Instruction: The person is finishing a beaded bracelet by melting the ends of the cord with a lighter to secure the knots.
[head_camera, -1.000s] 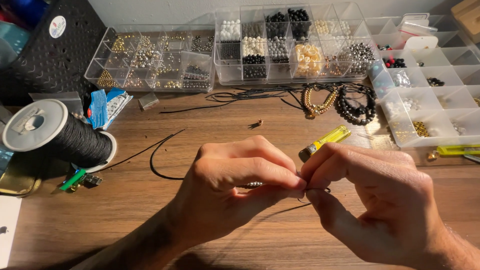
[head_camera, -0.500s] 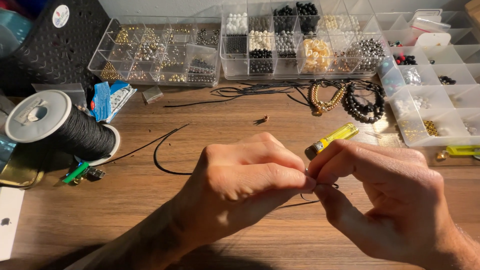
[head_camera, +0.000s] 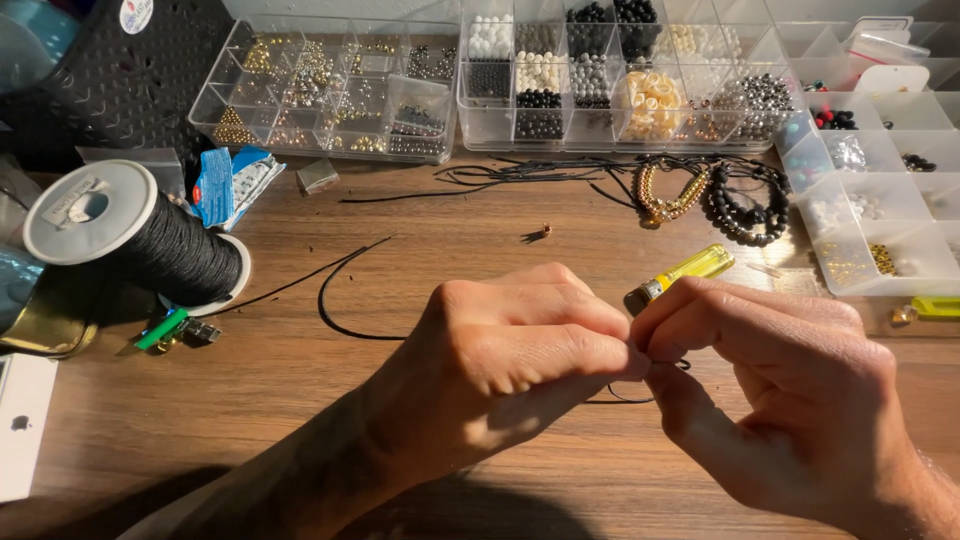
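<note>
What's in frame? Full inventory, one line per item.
black cord: one, black, loops across the table into the pinched fingers
spool of cord: one, black with grey ends, left
yellow lighter: one, behind the right hand
clear bead organisers: three, along back and right
bracelets: gold and black, near back right
small bead: one, table centre
wooden table: brown
left hand: pinching cord
right hand: pinching cord

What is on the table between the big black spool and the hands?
In the head view, a loose black cord curves across the wooden table between the spool and the left hand.
</note>
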